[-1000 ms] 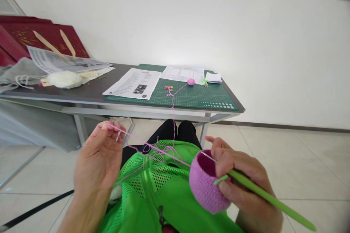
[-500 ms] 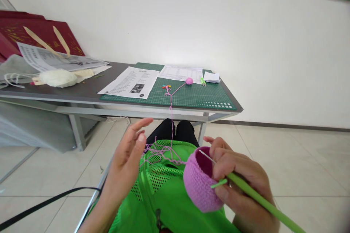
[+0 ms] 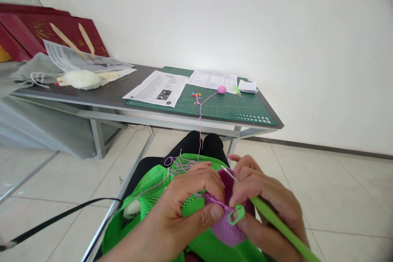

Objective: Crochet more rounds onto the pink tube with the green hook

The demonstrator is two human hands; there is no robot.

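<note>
A round pink crocheted piece (image 3: 229,231) with an open top lies over my lap. My left hand (image 3: 192,200) pinches its left rim between thumb and fingers. On the right side, my right hand (image 3: 265,200) grips the piece and also holds a crochet hook with a green handle (image 3: 278,223), its metal tip pointing up-left over the opening. A light green stitch marker (image 3: 236,215) hangs on the rim between both thumbs. Loose pink yarn (image 3: 181,166) lies tangled on the green mesh garment and runs up to a small pink ball (image 3: 221,89) on the table.
A green cutting mat (image 3: 211,108) on the dark table carries printed sheets (image 3: 158,88), small colourful markers (image 3: 196,94), green snips (image 3: 237,91) and a paper stack (image 3: 247,86). White yarn (image 3: 82,79) and dark red bags (image 3: 70,32) are at the left.
My left hand, open and apart before, has moved right and taken hold of the pink piece's rim. The piece has tilted, and the green marker shows more fully. The view has shifted slightly.
</note>
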